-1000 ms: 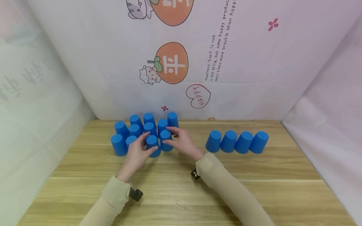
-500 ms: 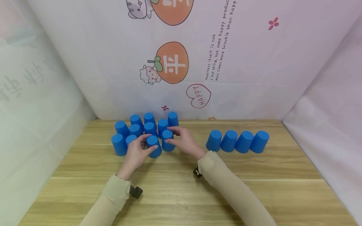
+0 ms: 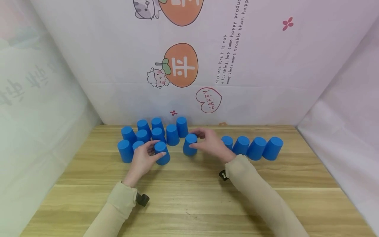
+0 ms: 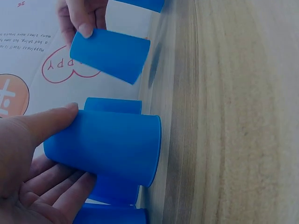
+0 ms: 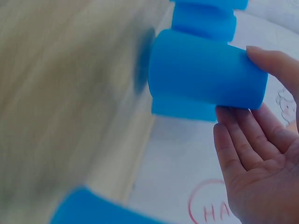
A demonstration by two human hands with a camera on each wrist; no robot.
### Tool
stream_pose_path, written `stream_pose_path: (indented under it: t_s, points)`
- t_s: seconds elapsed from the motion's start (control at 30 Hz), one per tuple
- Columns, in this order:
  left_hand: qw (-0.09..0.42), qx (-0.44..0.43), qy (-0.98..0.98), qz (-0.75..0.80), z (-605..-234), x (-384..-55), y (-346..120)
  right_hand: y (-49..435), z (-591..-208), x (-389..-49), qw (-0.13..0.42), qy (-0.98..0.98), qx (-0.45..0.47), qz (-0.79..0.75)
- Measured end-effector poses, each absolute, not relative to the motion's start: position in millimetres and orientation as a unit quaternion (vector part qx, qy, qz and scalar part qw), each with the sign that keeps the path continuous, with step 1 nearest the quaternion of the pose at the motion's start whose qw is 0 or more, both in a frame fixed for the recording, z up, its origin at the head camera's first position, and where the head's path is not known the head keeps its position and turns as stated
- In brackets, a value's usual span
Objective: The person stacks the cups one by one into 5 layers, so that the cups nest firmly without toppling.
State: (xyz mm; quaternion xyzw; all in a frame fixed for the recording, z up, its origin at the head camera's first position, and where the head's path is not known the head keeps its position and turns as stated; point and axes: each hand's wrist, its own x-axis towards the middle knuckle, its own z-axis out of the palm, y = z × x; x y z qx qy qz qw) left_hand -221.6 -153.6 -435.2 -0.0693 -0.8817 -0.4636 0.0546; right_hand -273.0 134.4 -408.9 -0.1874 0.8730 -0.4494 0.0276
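Note:
My left hand (image 3: 144,161) holds an upside-down blue cup (image 3: 163,155) between thumb and fingers at the front of the left-hand group. In the left wrist view the thumb lies on one side of this cup (image 4: 110,144) and the fingers on the other. To its right, my right hand (image 3: 211,144) pinches another upside-down blue cup (image 3: 190,147) near its narrow end. The right wrist view has this cup (image 5: 205,70) a little off the table, its shadow beside the rim. Behind the left hand stand several more blue cups (image 3: 125,152), one partly hidden by that hand.
On the right, several upside-down blue cups (image 3: 256,148) stand in a row, the leftmost partly behind the right hand. The wooden table (image 3: 189,197) meets a printed white cloth (image 3: 248,105) at the back. White cloth also hangs on both sides.
My right hand has carried its cup to the right, away from the left-hand group and towards the row. My left hand stays almost in place, holding its cup.

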Motion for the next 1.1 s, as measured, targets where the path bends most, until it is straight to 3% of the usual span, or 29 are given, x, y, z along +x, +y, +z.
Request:
stream_pose_path:
  t_s: [0.47, 0.67, 1.1]
  points:
    - [0.044, -0.065, -0.881, -0.467, -436, -223, -155, 186, -382, -269, -0.002, 0.912, -0.179, -0.368]
    - [0.040, -0.063, -0.882, -0.465, -435, -224, -155, 197, -386, -268, -0.020, 0.918, -0.192, -0.347]
    - [0.038, -0.061, -0.883, -0.464, -433, -223, -154, 205, -401, -268, -0.002, 0.920, -0.194, -0.340]
